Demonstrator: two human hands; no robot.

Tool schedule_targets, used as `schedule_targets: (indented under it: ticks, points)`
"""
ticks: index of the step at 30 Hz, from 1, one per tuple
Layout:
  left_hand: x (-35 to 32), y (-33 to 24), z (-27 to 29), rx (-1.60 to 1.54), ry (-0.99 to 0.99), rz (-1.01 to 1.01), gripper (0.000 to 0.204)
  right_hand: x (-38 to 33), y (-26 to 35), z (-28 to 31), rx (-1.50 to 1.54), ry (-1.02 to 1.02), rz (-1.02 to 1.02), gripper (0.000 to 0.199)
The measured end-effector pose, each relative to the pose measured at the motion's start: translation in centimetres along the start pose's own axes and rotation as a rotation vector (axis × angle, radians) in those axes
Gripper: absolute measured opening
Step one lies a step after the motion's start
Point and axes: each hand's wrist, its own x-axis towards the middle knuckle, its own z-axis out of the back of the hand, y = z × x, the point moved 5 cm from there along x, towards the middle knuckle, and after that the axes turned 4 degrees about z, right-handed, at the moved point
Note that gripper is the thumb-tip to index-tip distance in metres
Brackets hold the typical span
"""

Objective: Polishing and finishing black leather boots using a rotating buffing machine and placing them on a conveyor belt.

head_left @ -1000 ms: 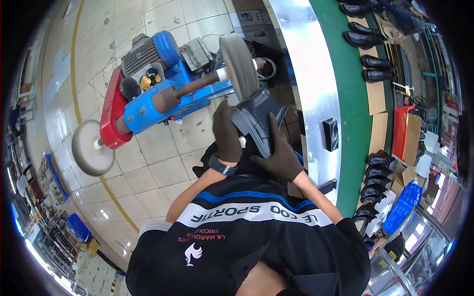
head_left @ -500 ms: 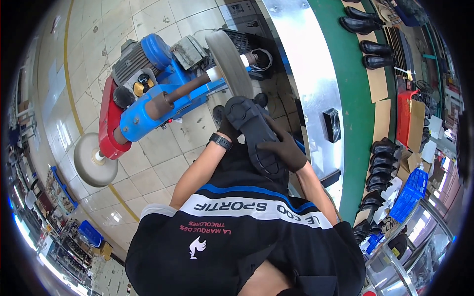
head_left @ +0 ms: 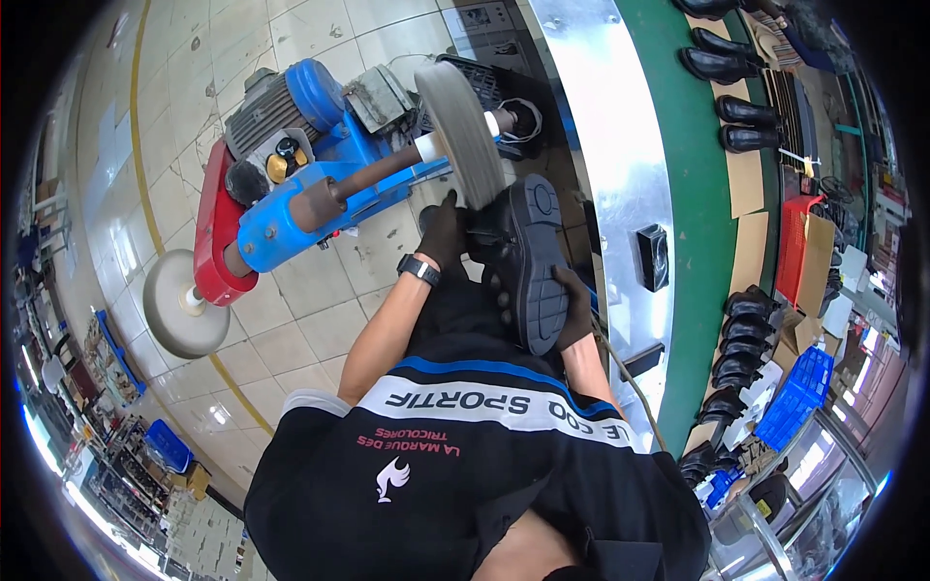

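Note:
A black boot (head_left: pixel 538 266) is held on its side before me, its ribbed sole toward the right. At its far end, the upper is against or very near the edge of a grey buffing wheel (head_left: pixel 462 136); the exact contact is hidden. My left hand (head_left: pixel 444 234), in a dark glove with a watch at the wrist, is closed on the boot's upper from the left, its fingers partly hidden. My right hand (head_left: pixel 575 308), gloved too, grips the boot near the sole's edge, at its nearer end.
The wheel sits on a blue machine shaft (head_left: pixel 291 218) with a red guard (head_left: pixel 225 218) and a second pale wheel (head_left: pixel 186 303) at left. A metal-edged bench (head_left: pixel 620 145) runs along the right, with a small black box (head_left: pixel 652 257). Several black shoes (head_left: pixel 748 126) stand beyond it.
The boot has turned from sole-up to side-on, its sole now facing right, and moved slightly right. My left hand has shifted to the upper; my right hand has moved around the sole's edge.

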Motion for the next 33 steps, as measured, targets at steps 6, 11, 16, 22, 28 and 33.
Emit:
schedule_targets:
  ticks: [6,11,16,22,28,33]
  points:
    - [0.2,-1.6,-1.3,1.337,-0.151,-1.005,0.059,0.8,0.5,0.5,0.165,0.021,0.041,0.065]
    - [0.4,-2.6,-1.6,0.933,-0.095,-1.013,0.061,0.9,2.5,5.8,-0.326,-0.298,0.202,0.060]
    - [1.7,-2.1,-0.7,0.898,-0.024,-1.052,0.057,2.3,5.7,3.3,-1.457,-0.490,0.682,0.051]
    - [2.6,-0.6,1.4,1.375,-0.055,-1.013,0.044,3.9,4.7,1.9,-1.123,-0.462,0.387,0.049]
    - [0.1,-0.3,4.5,1.240,-0.005,-1.049,0.022,5.8,3.3,5.6,-0.897,-0.399,0.274,0.049]
    - [0.6,-0.7,5.1,0.999,0.225,-1.065,0.024,6.7,2.9,3.3,-0.522,-0.316,0.085,0.043]
